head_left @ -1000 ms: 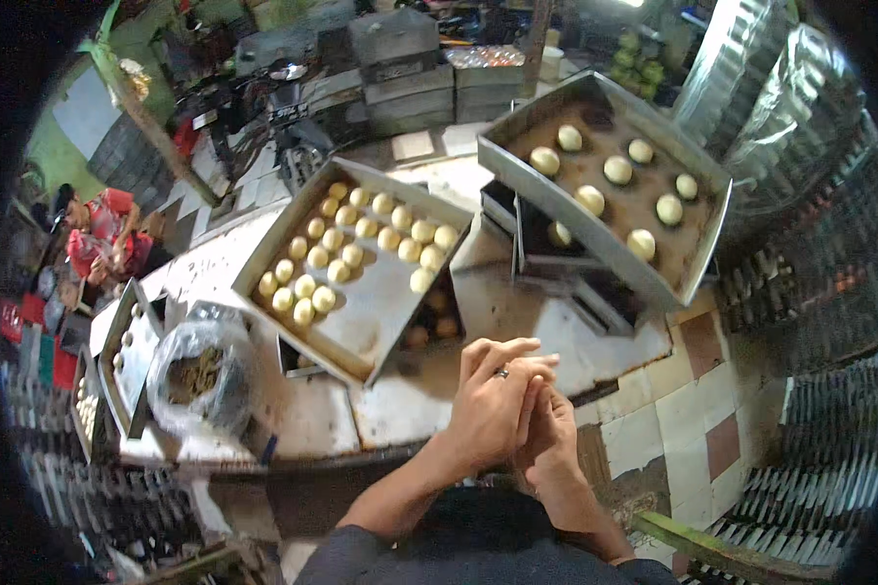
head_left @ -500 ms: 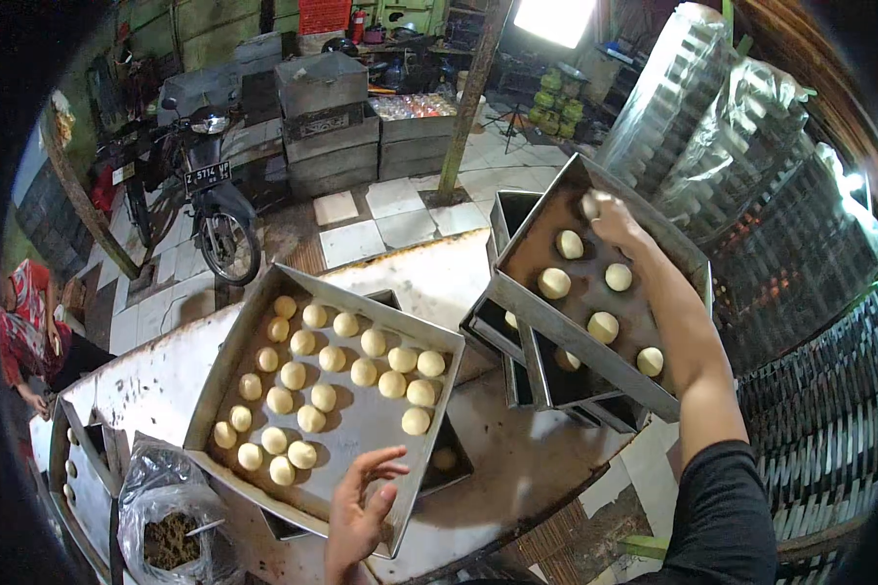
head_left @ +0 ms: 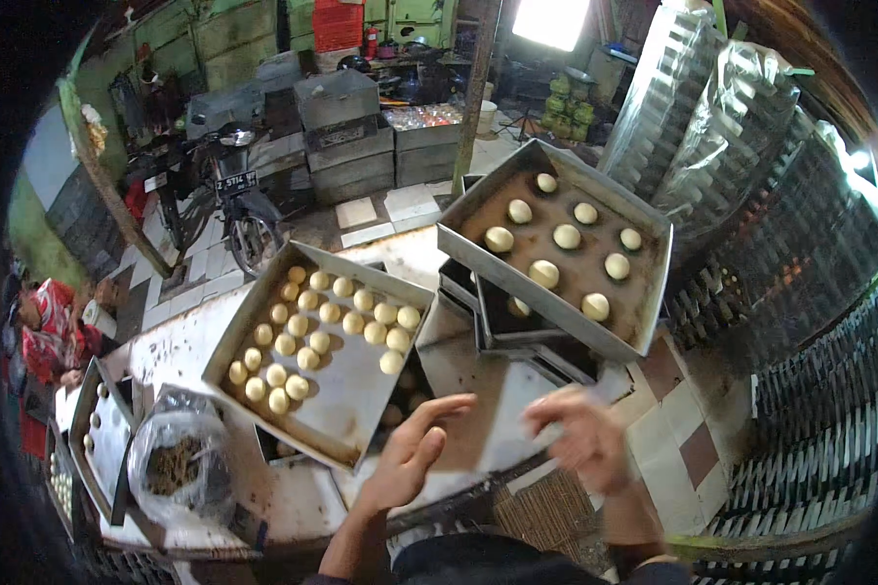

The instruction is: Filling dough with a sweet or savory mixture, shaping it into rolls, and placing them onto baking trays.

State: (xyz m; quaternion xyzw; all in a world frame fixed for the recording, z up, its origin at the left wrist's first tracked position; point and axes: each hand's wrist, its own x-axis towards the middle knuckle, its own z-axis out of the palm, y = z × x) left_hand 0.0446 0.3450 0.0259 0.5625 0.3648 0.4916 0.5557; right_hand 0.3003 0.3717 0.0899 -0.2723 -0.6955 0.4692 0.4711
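Over the table's near edge my left hand (head_left: 415, 453) is open, fingers stretched to the right, holding nothing. To its right, my right hand (head_left: 580, 429) is slightly blurred, its fingers bent but apart, with nothing seen in them. Ahead and to the left lies a square metal tray (head_left: 337, 429) with many pale dough balls (head_left: 307, 359) crowded toward its far and left sides; its near right part is bare. At the right, a second metal tray (head_left: 619, 317), brown inside, carries several dough balls (head_left: 567, 236) spaced apart in rows. Neither hand touches a tray.
The right tray sits askew on stacked trays (head_left: 556, 351). At left are a plastic bag of dark crumbly filling (head_left: 174, 466), another tray (head_left: 107, 444) and a person in red (head_left: 54, 327). Tall racks (head_left: 780, 234) stand right; a wooden post (head_left: 478, 107) and motorcycle (head_left: 244, 200) are beyond the table.
My right hand has come back from the far part of the right tray to near my left hand. A dough ball lies where its fingers were. The whole view has shifted.
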